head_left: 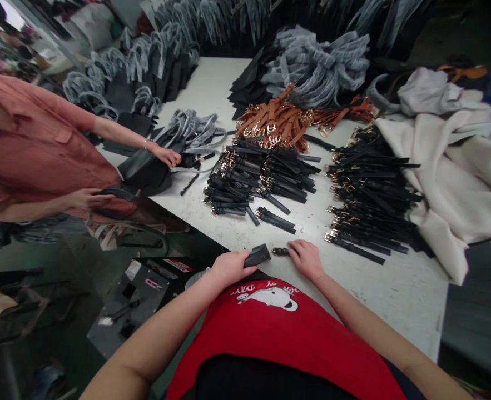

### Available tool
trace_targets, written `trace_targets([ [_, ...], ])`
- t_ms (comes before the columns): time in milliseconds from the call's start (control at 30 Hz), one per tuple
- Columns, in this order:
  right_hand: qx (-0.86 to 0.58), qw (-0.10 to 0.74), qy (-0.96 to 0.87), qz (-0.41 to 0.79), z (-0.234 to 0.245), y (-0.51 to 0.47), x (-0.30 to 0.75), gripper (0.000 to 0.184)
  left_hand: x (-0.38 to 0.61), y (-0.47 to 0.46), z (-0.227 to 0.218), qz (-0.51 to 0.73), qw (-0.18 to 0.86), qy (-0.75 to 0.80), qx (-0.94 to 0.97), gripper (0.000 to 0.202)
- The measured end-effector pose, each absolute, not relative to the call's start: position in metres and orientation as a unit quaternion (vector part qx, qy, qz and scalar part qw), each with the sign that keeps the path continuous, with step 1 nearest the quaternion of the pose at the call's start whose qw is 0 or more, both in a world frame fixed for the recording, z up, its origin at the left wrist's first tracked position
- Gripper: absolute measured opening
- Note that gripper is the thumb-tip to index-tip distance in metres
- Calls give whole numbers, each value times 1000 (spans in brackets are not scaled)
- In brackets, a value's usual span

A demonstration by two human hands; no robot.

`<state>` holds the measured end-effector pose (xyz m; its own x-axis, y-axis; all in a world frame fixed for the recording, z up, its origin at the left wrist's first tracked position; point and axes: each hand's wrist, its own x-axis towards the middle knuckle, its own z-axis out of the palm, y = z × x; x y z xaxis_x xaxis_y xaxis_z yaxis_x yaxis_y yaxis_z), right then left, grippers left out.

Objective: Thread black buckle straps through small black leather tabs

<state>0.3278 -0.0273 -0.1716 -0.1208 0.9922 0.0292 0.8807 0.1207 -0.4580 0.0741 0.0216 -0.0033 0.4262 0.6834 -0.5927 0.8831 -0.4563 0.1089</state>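
Note:
My left hand [232, 268] is closed around a flat black leather piece [258, 255] at the table's near edge. A little to its right, the fingers of my right hand [307, 259] are closed on a short black buckle strap [280, 251] lying close to the tabletop. The strap's small buckle end points toward the leather piece, with a narrow gap between the two. Just beyond my hands lies a single black buckle strap [275, 220], in front of a heap of black straps [245, 172] with gold buckles.
A second row of black straps [370, 194] lies to the right, beside beige fabric [449, 166]. Brown straps [272, 119] and grey-wrapped handles [320, 64] are piled farther back. At left, a co-worker in a salmon shirt [40, 150] handles a black bag [147, 172].

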Motion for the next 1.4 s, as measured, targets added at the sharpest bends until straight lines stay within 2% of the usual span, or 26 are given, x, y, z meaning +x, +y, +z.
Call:
trace_targets([
  [333, -658, 166, -711, 183, -173, -27, 330, 25, 154, 34, -11, -258, 212, 426, 841, 48],
  [933, -612, 174, -750, 181, -165, -31, 320, 37, 121, 32, -7, -299, 165, 466, 816, 50],
  [1133, -610, 190, -741, 206, -165, -31, 312, 29, 117, 33, -12, -308, 176, 466, 810, 49],
  [1267, -606, 190, -744, 211, -164, -28, 312, 33, 117, 36, -12, -312, 180, 469, 807, 50],
  [1400, -595, 190, -747, 226, -165, -28, 314, 28, 120, 37, -12, -318, 187, 468, 803, 50],
])
